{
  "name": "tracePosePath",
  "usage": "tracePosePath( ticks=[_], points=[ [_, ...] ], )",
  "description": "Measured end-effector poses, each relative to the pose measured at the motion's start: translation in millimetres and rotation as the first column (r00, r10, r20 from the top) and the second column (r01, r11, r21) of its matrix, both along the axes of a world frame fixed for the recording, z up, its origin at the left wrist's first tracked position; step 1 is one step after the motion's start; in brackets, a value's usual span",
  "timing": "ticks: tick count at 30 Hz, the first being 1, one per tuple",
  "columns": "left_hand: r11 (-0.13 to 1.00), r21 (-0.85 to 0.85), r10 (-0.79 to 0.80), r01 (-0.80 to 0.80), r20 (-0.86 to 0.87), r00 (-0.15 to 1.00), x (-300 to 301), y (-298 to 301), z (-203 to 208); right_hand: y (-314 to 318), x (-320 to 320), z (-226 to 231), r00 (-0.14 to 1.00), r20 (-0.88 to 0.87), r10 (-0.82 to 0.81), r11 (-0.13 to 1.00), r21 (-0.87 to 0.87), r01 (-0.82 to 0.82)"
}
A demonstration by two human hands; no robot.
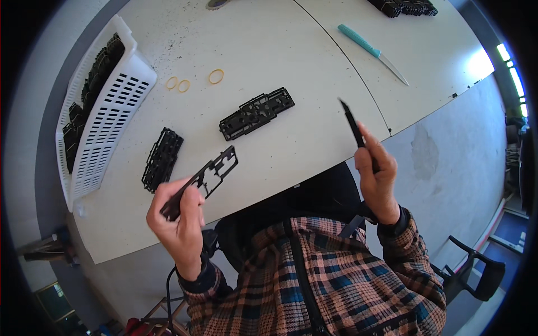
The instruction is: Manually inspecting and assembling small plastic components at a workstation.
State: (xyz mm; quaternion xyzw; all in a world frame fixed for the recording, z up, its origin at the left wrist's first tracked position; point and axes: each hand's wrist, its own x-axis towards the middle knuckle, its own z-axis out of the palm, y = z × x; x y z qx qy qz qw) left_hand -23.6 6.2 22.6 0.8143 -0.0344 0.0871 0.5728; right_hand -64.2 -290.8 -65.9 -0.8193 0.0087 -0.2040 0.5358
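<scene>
Frame [205,172] of thin black openwork, gripped at its near end in left hand [176,227], free end slanting up and right above the near part of the tabletop [302,61]. Right hand [380,175] closed round a slim dark pointed tool [352,124], tip well apart from the frame; exact kind hard to tell. For good handling, best to keep left fingers back on the near end, clear of the point; bring the tip in slowly, aim it away from the palm, avoid flexing the narrow bars, probably the weakest part. Likely steadier with a wrist rested on the tabletop. Beyond the frame, one black openwork bundle [256,113] near the middle; another, a shorter-looking bundle [162,159], between frame and basket. Container: white slotted basket [130,46] at far left, lined lengthwise with dark pieces [101,70], apparently of similar make; count and depth hidden behind the slotted wall. Near it, three yellowish bands [215,84], loose, encircling nothing.
</scene>
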Motion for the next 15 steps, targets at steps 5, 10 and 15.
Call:
tracePosePath(
  ticks=[5, 10, 15],
  points=[
    [0.996, -0.076, 0.059, -0.055, 0.045, 0.997, -7, 1, -16, -10, 11, -16, 1.0, 0.002, -0.016, 0.989, 0.148, 0.016],
    [0.991, -0.129, 0.037, -0.021, 0.124, 0.992, 4, -8, -23, -6, 19, -16, 0.998, 0.008, -0.068, 0.993, 0.095, 0.067],
    [0.982, -0.19, 0.007, 0.019, 0.134, 0.991, 8, -13, -29, -4, 21, -18, 0.998, -0.004, -0.069, 0.993, 0.096, 0.069]
  ],
)
